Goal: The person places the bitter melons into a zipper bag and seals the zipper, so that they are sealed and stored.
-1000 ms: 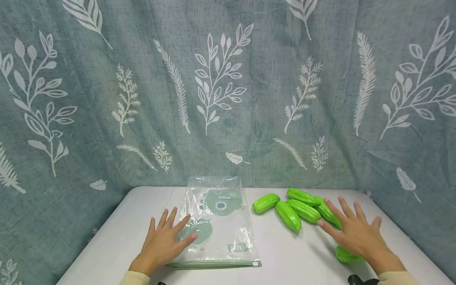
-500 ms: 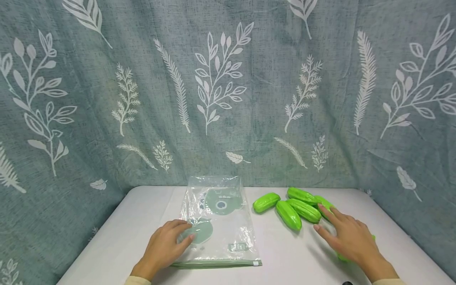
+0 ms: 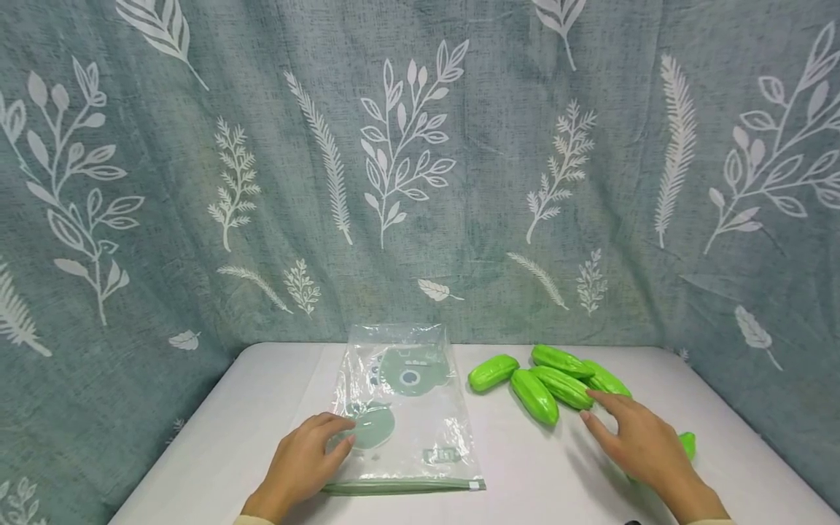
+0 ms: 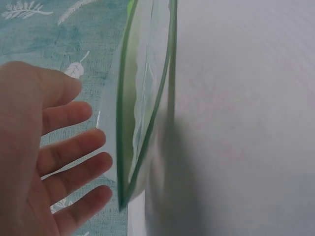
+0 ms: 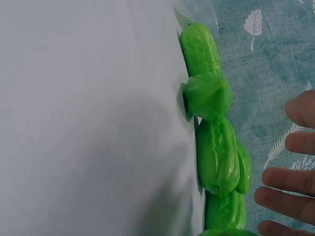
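Extends the left hand over the left edge of a clear zip bag lying flat on the white table, with loosely bent, separated fingers around nothing. Hovers the right hand near five green cucumbers right of the bag, likewise ungripping; partly hides another cucumber.

The head view looks forward and down from the near side of the worktop toward the curtain beyond its far edge. Both wrist views, tipped sideways, face that curtain too from low and close: the left shares the zip bag with the head, the right the green cucumbers.
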A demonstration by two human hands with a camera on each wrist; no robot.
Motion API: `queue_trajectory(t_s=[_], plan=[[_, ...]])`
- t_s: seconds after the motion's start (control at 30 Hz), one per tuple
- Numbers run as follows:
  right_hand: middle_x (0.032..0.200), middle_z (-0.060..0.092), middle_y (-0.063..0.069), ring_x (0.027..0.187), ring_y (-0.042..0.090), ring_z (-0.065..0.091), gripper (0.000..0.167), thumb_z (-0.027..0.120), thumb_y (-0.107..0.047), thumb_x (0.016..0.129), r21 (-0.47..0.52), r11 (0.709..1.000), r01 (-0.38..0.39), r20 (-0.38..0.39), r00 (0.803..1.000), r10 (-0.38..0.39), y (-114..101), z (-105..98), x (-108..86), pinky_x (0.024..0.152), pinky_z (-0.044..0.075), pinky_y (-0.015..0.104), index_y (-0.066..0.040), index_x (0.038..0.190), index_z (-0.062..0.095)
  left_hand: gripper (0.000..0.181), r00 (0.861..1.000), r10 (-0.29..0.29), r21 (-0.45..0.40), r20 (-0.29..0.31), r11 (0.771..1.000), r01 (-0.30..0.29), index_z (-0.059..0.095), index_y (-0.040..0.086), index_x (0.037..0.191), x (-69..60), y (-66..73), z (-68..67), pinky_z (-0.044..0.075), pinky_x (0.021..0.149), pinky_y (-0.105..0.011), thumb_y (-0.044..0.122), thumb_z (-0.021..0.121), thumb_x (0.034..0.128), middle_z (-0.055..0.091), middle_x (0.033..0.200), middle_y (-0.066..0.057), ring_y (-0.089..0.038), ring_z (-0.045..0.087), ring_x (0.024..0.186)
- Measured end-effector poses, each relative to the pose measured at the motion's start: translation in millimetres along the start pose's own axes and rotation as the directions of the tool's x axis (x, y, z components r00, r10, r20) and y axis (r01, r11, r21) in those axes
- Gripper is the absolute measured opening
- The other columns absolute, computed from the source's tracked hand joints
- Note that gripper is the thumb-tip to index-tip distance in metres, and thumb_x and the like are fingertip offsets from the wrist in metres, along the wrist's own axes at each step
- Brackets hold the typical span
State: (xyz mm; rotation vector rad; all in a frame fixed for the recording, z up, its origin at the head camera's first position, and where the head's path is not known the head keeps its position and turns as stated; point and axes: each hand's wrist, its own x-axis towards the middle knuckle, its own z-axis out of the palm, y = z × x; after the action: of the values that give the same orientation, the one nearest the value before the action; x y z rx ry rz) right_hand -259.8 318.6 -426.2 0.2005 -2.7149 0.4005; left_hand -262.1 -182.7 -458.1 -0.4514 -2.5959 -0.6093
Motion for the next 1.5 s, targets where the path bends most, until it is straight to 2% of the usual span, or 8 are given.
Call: queue_trajectory(t_s=[0.27, 0.43, 0.67, 0.8, 0.97, 1.1, 1.33, 1.5], plan=[[0.114, 0.071, 0.009, 0.101, 0.034, 0.067, 0.036, 0.065, -0.038, 0.097, 0.093, 0.996, 0.013, -0.031, 0.999, -0.01, -10, 7, -4.5, 0.078, 0.054, 0.059, -0.011, 0.12, 0.072, 0.017, 0.997, 0.015, -0.052, 0.074, 0.999, -0.011, 0.076, 0.024, 0.107, -10.8, -0.8, 1.2, 0.056, 0.088, -0.042, 0.031, 0.071, 0.0928, 0.065, 0.111, 0.017, -0.012, 0.063, 0.109], [0.1, 0.072, -0.002, 0.088, 0.022, 0.068, 0.028, 0.067, -0.033, 0.097, 0.155, 0.988, 0.022, -0.053, 0.999, -0.014, -22, 13, -5.2, 0.071, 0.057, 0.048, -0.012, 0.113, 0.075, 0.019, 0.99, 0.072, -0.122, 0.125, 0.991, -0.056, 0.075, 0.022, 0.111, -15.9, -0.9, 1.7, 0.055, 0.093, -0.045, 0.03, 0.07, 0.094, 0.064, 0.116, 0.015, -0.016, 0.061, 0.114], [0.096, 0.072, -0.009, 0.086, 0.015, 0.067, 0.024, 0.068, -0.028, 0.096, 0.196, 0.979, 0.051, -0.04, 0.998, -0.044, -33, 23, -3.4, 0.071, 0.056, 0.038, -0.013, 0.113, 0.075, 0.02, 0.981, 0.146, -0.099, 0.127, 0.986, -0.134, 0.075, 0.023, 0.111, -18.0, -2.5, 0.2, 0.055, 0.093, -0.043, 0.032, 0.071, 0.0932, 0.063, 0.114, 0.018, -0.011, 0.061, 0.111], [0.095, 0.072, -0.011, 0.085, 0.009, 0.066, 0.019, 0.071, -0.022, 0.094, 0.229, 0.97, 0.085, -0.066, 0.995, -0.072, -36, 31, -3.7, 0.072, 0.057, 0.032, -0.013, 0.109, 0.076, 0.022, 0.976, 0.179, -0.108, 0.127, 0.98, -0.166, 0.075, 0.024, 0.111, -15.9, -1.8, 0.0, 0.053, 0.094, -0.041, 0.034, 0.073, 0.0911, 0.064, 0.115, 0.016, -0.01, 0.061, 0.11], [0.094, 0.072, -0.011, 0.083, 0.005, 0.065, 0.015, 0.072, -0.018, 0.092, 0.261, 0.956, 0.137, -0.104, 0.988, -0.113, -42, 36, -5.3, 0.07, 0.057, 0.029, -0.013, 0.106, 0.077, 0.029, 0.968, 0.158, -0.135, 0.197, 0.982, -0.132, 0.074, 0.024, 0.114, -12.7, 0.3, -1.5, 0.051, 0.099, -0.044, 0.042, 0.071, 0.0911, 0.064, 0.119, 0.012, -0.014, 0.06, 0.115], [0.093, 0.072, -0.014, 0.083, 0.003, 0.065, 0.015, 0.073, -0.019, 0.092, 0.265, 0.953, 0.146, -0.11, 0.987, -0.12, -49, 36, -7.7, 0.07, 0.057, 0.029, -0.014, 0.106, 0.077, 0.035, 0.958, 0.147, -0.146, 0.247, 0.983, -0.113, 0.073, 0.026, 0.116, -11.4, 1.8, -2.6, 0.051, 0.098, -0.046, 0.05, 0.069, 0.0906, 0.064, 0.121, 0.011, -0.015, 0.059, 0.116], [0.09, 0.07, -0.017, 0.083, 0.0, 0.064, 0.013, 0.073, -0.018, 0.092, 0.293, 0.936, 0.196, -0.135, 0.977, -0.163, -65, 42, -10.3, 0.069, 0.057, 0.028, -0.013, 0.104, 0.078, 0.043, 0.951, 0.163, -0.124, 0.265, 0.983, -0.133, 0.073, 0.029, 0.115, -8.2, 3.0, -1.0, 0.053, 0.093, -0.044, 0.058, 0.074, 0.0833, 0.063, 0.119, 0.014, -0.013, 0.059, 0.113], [0.091, 0.071, -0.015, 0.082, -0.001, 0.063, 0.014, 0.074, -0.017, 0.091, 0.339, 0.919, 0.201, -0.091, 0.979, -0.18, -81, 47, -10.8, 0.069, 0.057, 0.026, -0.012, 0.103, 0.078, 0.038, 0.934, 0.186, -0.103, 0.306, 0.982, -0.161, 0.075, 0.029, 0.113, -8.8, 0.3, 0.1, 0.053, 0.095, -0.046, 0.05, 0.078, 0.0815, 0.063, 0.12, 0.015, -0.016, 0.058, 0.117]])
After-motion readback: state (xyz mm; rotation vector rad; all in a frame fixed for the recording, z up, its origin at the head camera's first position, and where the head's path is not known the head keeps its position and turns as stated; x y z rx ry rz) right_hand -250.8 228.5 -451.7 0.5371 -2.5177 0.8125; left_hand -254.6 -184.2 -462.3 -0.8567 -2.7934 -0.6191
